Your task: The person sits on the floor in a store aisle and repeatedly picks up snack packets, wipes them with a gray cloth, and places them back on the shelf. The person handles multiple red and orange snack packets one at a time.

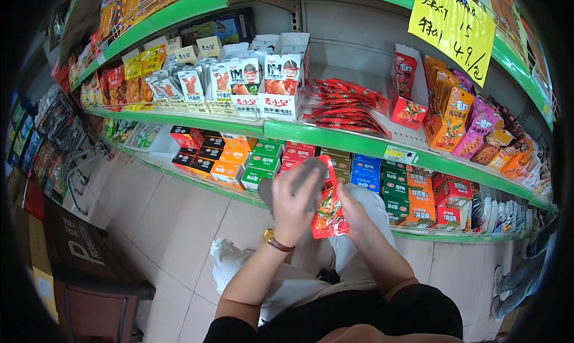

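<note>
My left hand [291, 195], with a wristwatch on a brown strap [278, 242], has a dark grey cloth [310, 175] bunched in its fingers, against the left side of a red snack packet [329, 204]. At the packet's right edge, my right hand [354, 213] grips it, thumb at the front. The packet is held upright over my knees. Beyond it, a pile of similar red packets [350, 107] lies loose on the green-edged shelf, between a white display box [280, 105] of pouches and an open box with red packets [409, 112].
Stacked snack boxes [262, 163] fill the lower shelf in front of my knees. A yellow handwritten sign [453, 29] hangs at the upper right. A brown promotion table [96, 307] stands at the lower left, a shopping cart [60, 123] farther back. Another person's legs [522, 280] show at the right.
</note>
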Demonstrator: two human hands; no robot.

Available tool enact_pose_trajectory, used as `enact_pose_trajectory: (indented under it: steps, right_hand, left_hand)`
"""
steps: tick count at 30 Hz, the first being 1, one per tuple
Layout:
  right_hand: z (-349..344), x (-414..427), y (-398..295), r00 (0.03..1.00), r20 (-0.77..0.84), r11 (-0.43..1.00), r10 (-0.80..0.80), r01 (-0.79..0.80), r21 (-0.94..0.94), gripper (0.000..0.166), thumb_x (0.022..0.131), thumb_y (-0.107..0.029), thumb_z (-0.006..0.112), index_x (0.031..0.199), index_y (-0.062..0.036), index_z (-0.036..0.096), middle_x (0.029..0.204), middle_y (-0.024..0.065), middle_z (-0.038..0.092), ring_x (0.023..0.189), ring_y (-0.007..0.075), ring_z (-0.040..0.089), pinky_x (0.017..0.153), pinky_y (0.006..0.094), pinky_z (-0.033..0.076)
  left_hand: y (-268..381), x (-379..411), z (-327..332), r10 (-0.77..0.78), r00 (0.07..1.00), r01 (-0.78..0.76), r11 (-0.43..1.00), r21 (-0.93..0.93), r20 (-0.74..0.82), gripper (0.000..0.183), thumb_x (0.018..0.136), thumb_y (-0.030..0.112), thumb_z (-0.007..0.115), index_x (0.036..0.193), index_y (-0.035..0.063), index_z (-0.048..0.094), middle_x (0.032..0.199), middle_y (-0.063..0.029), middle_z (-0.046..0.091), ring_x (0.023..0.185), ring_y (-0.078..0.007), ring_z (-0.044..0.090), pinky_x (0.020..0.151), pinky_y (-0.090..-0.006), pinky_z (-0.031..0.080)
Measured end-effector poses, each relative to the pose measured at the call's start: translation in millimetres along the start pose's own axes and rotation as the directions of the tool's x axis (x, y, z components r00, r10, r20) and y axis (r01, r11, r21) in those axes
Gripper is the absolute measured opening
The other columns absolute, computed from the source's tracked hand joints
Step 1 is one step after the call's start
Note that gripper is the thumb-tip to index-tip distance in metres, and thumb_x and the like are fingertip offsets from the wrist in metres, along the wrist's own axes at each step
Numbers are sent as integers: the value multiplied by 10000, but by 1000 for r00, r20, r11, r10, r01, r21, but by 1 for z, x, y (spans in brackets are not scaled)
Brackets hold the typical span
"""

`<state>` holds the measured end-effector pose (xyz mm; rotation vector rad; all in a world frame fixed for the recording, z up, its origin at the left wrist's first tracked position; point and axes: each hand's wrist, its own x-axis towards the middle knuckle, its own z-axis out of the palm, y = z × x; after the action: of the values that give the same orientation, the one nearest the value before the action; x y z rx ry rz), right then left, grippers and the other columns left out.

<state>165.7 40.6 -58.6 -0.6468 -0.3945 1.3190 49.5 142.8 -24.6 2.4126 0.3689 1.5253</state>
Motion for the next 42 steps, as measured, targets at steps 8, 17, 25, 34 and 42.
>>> enact_pose_trajectory:
  steps: [8,17,25,34,42]
  right_hand:
    - [23,-4,-29,977,-94,975,-193,202,94,621,958,-570,317,1287,-64,465,1175,131,602,1007,221,619,831,362,525]
    - [9,-14,-48,933,-70,932,-354,358,58,441,1007,-342,370,1337,-49,390,1249,171,549,1064,264,604,893,398,513]
    - [29,-21,-15,961,-220,960,-165,105,-260,421,977,-143,484,1376,-82,363,1221,66,559,1066,164,579,873,351,512]
    - [17,-9,-8,837,-31,782,-547,497,-376,293,976,-163,500,1226,-11,511,1313,33,445,1144,113,481,956,271,399]
    - [29,-18,-48,781,-50,755,-622,582,-301,300,971,-147,508,1241,-16,499,1188,68,576,1058,118,548,925,300,445]
  left_hand:
    - [28,-8,9,234,939,-151,939,-308,252,460,651,96,719,1105,90,641,1077,-112,565,931,-284,571,776,-364,501]
    - [10,-10,1,209,961,-164,958,-234,184,349,654,97,714,998,85,654,1042,-98,576,939,-284,566,789,-374,496]
    - [-6,0,4,-581,705,539,67,-839,407,309,891,61,571,1189,-13,545,1202,-91,562,1098,-172,525,968,-320,394]
    - [4,-2,8,-268,661,748,168,-642,701,508,820,124,725,1255,4,491,1157,-50,602,1016,-102,566,876,-276,467]
    - [13,-4,5,-243,645,757,335,-562,724,441,780,129,760,1150,-18,571,1120,-73,621,1012,-136,582,899,-283,452]
